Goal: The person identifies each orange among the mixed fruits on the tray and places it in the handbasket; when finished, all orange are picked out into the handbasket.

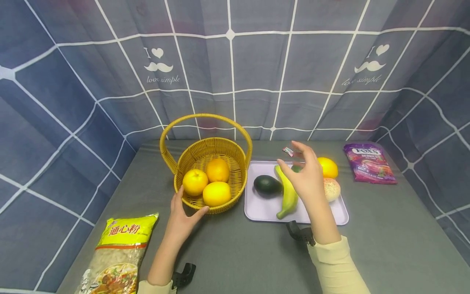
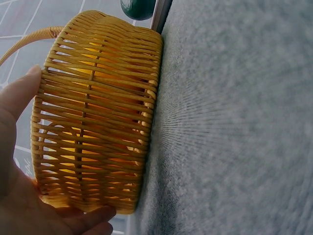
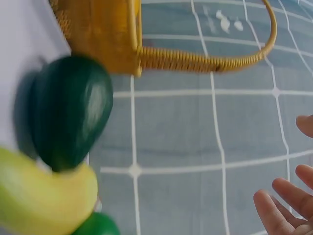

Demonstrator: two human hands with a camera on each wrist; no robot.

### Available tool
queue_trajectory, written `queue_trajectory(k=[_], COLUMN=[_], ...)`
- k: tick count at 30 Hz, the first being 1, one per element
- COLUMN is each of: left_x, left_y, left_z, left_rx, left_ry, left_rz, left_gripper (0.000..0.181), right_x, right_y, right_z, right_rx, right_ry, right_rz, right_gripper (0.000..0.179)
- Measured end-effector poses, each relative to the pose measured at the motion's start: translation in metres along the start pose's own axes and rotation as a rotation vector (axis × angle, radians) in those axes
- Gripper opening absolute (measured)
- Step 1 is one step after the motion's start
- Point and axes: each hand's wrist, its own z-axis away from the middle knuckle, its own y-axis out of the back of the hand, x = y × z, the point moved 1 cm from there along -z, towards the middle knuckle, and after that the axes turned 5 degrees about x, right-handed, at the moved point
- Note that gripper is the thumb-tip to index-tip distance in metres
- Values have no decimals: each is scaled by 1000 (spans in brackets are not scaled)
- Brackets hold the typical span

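Observation:
My left hand [image 1: 180, 220] rests against the near left side of a yellow wicker basket [image 1: 192, 157], thumb and fingers spread along it. In the left wrist view the thumb tip touches the rim and other fingers lie along the wall. Inside the basket sit an orange [image 1: 218, 170], a yellow-orange round fruit [image 1: 195, 182] and a lemon [image 1: 217, 194]. Holding nothing, my right hand [image 1: 307, 175] hovers above a pale lilac tray [image 1: 258, 213], thumb and fingers apart. The tray carries a dark green avocado [image 1: 267, 186], a banana [image 1: 288, 195] and a partly hidden green fruit [image 1: 296, 168].
At the tray's right side are a yellow-orange fruit [image 1: 328, 168] and a speckled pinkish fruit [image 1: 332, 189]. A small wrapped candy [image 1: 288, 151] lies behind the tray. A purple candy bag [image 1: 370, 163] lies farther right, and a pasta bag [image 1: 119, 253] at front left. A checked curtain [image 1: 257, 61] surrounds the table.

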Motion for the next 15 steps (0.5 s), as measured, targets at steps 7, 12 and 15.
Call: queue_trajectory(k=[7, 12, 15], left_x=[-1, 0, 0], left_y=[-1, 0, 0], left_z=[-1, -1, -1], left_rx=[-2, 2, 3], left_ry=[6, 5, 6], left_rz=[-6, -5, -5], left_gripper=[109, 109, 108], right_x=[26, 48, 64], right_y=[28, 46, 54], right_z=[-8, -13, -17], right_rx=[36, 33, 18], right_ry=[-111, -192, -235], right_rz=[94, 183, 222], right_gripper=[62, 66, 68])
